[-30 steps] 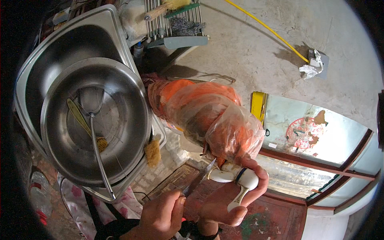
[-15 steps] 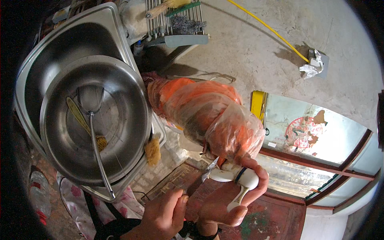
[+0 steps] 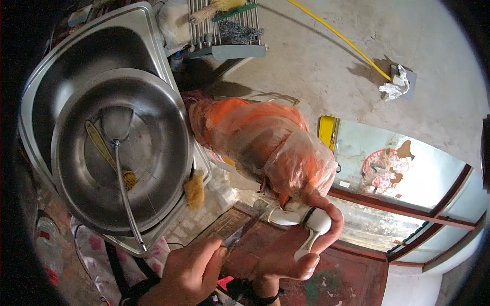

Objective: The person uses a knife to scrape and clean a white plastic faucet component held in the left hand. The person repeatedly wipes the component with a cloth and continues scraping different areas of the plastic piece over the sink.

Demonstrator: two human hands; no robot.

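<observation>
My right hand (image 3: 293,252) is curled around a white plastic tap (image 3: 319,222), its fingers behind the body and its thumb near the lever handle. The tap's short spout (image 3: 283,218) points left and has a dirty, brownish end. A dark band circles the tap where it meets a pipe bundle wrapped in clear plastic and orange bags (image 3: 270,137). Left of the tap, my left hand (image 3: 194,268) is closed around a knife, with its handle hidden in the fist. The narrow metal knife blade (image 3: 238,234) points toward the spout, apart from it.
At left, a steel sink (image 3: 153,30) holds a large metal basin (image 3: 66,178) with a spatula (image 3: 125,196) and a handled brush (image 3: 97,143). A brown sponge (image 3: 194,193) hangs by the rim. A metal rack (image 3: 229,51) stands behind; a window (image 3: 393,158) is at right.
My left hand has drawn the knife back down and left, away from the spout, whose end now shows. My right hand stays on the tap.
</observation>
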